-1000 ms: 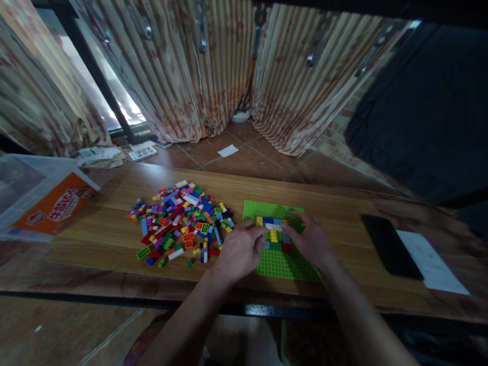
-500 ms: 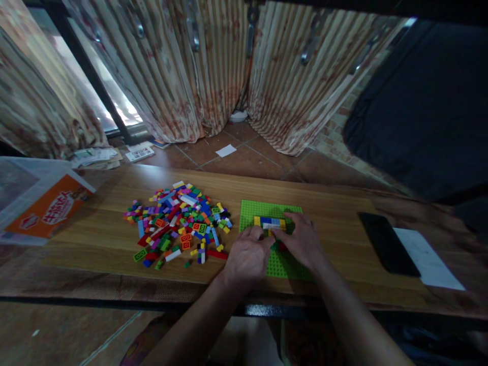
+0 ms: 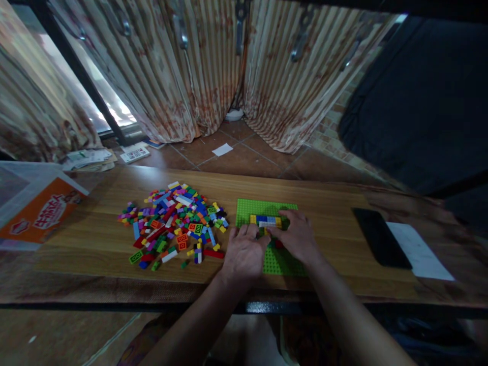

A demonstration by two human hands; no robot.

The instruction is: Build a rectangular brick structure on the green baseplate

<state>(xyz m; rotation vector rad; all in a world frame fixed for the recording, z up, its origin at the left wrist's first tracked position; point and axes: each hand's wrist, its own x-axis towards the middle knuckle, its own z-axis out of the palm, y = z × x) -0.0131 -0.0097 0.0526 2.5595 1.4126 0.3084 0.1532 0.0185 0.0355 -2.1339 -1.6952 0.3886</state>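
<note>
A green baseplate [image 3: 251, 208] lies on the wooden table [image 3: 328, 203], carrying a small build of yellow, blue and white bricks [image 3: 266, 220]. My left hand [image 3: 244, 251] rests on the plate's left edge, fingers bent and pressed down beside the build. My right hand [image 3: 299, 236] lies over the plate's right half, its fingertips pinched against the build from the right. What lies under the fingertips is hidden. A heap of loose coloured bricks [image 3: 173, 221] is spread to the left of the plate.
A black phone [image 3: 379, 236] and a white sheet [image 3: 417, 249] lie at the table's right. A clear box with an orange label [image 3: 40, 216] sits at the far left. Curtains [image 3: 213, 66] hang behind, over a tiled floor with scattered papers [image 3: 91, 157].
Both hands have closed in over the build, covering the yellow and red bricks seen a second ago. The view has drifted slightly, shifting everything left.
</note>
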